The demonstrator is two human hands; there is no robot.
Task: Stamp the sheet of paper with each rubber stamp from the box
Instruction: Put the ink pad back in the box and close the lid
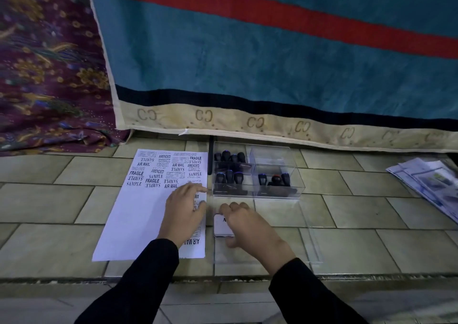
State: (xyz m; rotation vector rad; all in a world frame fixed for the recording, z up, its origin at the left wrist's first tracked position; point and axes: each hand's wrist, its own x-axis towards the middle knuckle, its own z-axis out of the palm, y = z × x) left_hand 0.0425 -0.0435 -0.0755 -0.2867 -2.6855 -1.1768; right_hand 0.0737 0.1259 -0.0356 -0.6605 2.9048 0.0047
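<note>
Under the left hand lies the sheet of paper, flat on the tiled floor. The fingers are straight and a little spread, palm down near the sheet's right edge. Beyond those fingertips the page is crowded with prints: AIR MAIL, FRAGILE, SAMPLE, AMENDED. Nearer the wrist another AIR MAIL shows, and left of the hand the paper is blank.

Now the right hand, just beside the left. It's curled over a small white case, fingers hooked on the far edge, thumb at the near edge, gripping it. One black letter shows on its top; the rest is covered. The case sits on a clear lid lying flat under that hand.

Just past the right hand's knuckles stands the clear box. Black-handled rubber stamps stand upright in three compartments. Well off to the right lie printed papers. Behind it all hangs a teal blanket.
</note>
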